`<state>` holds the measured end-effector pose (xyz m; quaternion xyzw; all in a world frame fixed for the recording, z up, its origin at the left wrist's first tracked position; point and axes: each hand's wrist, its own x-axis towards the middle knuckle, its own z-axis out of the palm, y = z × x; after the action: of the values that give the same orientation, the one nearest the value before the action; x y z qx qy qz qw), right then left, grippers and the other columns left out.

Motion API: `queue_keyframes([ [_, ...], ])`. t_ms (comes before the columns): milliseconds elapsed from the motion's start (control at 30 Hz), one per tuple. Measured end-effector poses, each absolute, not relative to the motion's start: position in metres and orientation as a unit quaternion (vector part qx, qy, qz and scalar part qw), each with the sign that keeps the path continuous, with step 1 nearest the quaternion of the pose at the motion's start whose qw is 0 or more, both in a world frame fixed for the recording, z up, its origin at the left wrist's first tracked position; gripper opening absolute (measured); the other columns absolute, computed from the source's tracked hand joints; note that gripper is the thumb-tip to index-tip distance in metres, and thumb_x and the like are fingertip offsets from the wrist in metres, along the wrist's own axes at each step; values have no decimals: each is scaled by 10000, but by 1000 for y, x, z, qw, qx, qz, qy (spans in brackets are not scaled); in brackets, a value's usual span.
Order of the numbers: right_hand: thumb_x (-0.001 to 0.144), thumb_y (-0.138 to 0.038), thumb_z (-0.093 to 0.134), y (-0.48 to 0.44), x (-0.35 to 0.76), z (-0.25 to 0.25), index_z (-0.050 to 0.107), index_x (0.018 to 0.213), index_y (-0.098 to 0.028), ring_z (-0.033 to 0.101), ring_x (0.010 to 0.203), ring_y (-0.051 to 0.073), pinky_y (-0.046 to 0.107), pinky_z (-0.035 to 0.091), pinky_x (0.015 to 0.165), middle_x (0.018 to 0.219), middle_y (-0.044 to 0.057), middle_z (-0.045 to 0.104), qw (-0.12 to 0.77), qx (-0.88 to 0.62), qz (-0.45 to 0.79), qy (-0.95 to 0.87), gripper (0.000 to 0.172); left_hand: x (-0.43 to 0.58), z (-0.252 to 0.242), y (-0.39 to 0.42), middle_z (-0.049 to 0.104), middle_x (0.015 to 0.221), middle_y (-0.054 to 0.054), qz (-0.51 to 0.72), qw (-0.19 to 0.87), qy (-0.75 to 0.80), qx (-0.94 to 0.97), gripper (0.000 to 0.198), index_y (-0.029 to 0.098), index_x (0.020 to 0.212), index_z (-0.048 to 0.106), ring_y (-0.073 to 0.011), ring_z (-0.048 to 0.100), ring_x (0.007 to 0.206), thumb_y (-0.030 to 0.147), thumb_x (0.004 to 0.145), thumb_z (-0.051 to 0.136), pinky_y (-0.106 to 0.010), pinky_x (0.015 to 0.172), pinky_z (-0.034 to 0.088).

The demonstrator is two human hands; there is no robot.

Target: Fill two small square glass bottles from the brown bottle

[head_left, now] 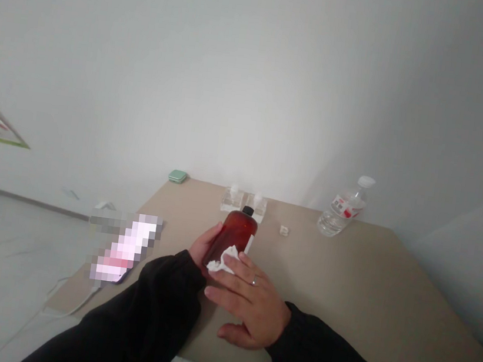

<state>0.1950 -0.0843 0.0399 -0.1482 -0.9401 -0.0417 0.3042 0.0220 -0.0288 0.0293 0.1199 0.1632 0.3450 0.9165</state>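
A dark red-brown bottle (pixel 235 230) with a black cap and a white label on its side is tilted above the table. My left hand (pixel 204 244) holds it from the left and beneath, with most of its fingers hidden behind the bottle. Against the bottle's lower front lies a crumpled white tissue (pixel 228 259), pressed there by the fingers of my right hand (pixel 252 304), which wears a ring. The right thumb is held apart from the other fingers.
On the beige table (pixel 321 286) stand two clear containers (pixel 232 202) at the back, a water bottle (pixel 343 209) at right, a small crumpled piece (pixel 283 230), a green case (pixel 177 176) and a blurred phone (pixel 126 249) with a cable at left.
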Motion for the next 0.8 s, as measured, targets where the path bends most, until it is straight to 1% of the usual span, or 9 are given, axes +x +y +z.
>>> queue_keyframes([
  [67,922,-519,434,-84,194,42,526,1311,-191,266,1431,232,450,224,1177,1345,71,584,310,-146,-54,-938,516,22,31,-30,739,784,-143,353,913,166,122,491,15,975,671,-187,696,655,466,899,492,-261,675,539],
  [167,938,-476,424,-82,197,43,522,1308,-163,297,1418,226,433,240,1175,1299,77,619,332,-161,-71,-927,494,25,32,-32,746,846,-146,381,898,173,137,408,17,1004,667,-199,711,734,375,912,494,-271,760,539],
  [233,940,-457,423,-80,199,42,507,1322,-158,308,1414,232,449,249,1171,1278,85,632,342,-182,-80,-918,491,26,31,-32,743,892,-155,382,898,165,144,369,4,1030,658,-208,712,798,315,890,516,-279,813,530],
  [333,937,-431,424,-76,204,39,470,1356,-155,306,1415,257,510,275,1149,1299,118,611,362,-234,-82,-899,503,26,27,-31,733,933,-153,366,908,138,148,361,12,1063,641,-216,708,845,285,840,561,-293,835,516],
  [500,937,-377,407,-71,208,32,383,1420,-153,278,1423,305,590,318,1103,1408,160,503,405,-291,-40,-866,533,27,20,-28,731,929,-130,355,913,113,165,367,73,1086,638,-257,706,835,330,838,552,-365,816,506],
  [567,937,-372,404,-70,208,30,349,1437,-156,261,1428,316,607,307,1104,1452,166,446,411,-303,-17,-860,547,28,17,-28,735,932,-123,358,910,116,171,381,91,1105,637,-259,706,853,369,864,539,-366,826,501],
  [667,938,-388,393,-71,208,30,342,1434,-149,226,1439,324,622,273,1114,1485,171,395,406,-299,-4,-864,553,30,13,-30,731,980,-133,345,914,126,175,489,95,1163,615,-252,702,894,486,879,540,-350,841,500],
  [733,938,-413,391,-74,206,32,379,1408,-140,223,1442,312,601,269,1124,1446,165,451,395,-265,-15,-880,544,29,13,-31,728,993,-143,348,912,132,174,525,71,1169,609,-234,700,904,505,880,544,-321,855,498],
  [800,935,-446,408,-79,201,36,443,1360,-142,276,1425,282,546,276,1142,1353,135,557,378,-206,-28,-902,524,27,14,-31,733,951,-150,356,907,140,173,523,39,1132,623,-218,703,857,493,889,535,-295,834,504],
])
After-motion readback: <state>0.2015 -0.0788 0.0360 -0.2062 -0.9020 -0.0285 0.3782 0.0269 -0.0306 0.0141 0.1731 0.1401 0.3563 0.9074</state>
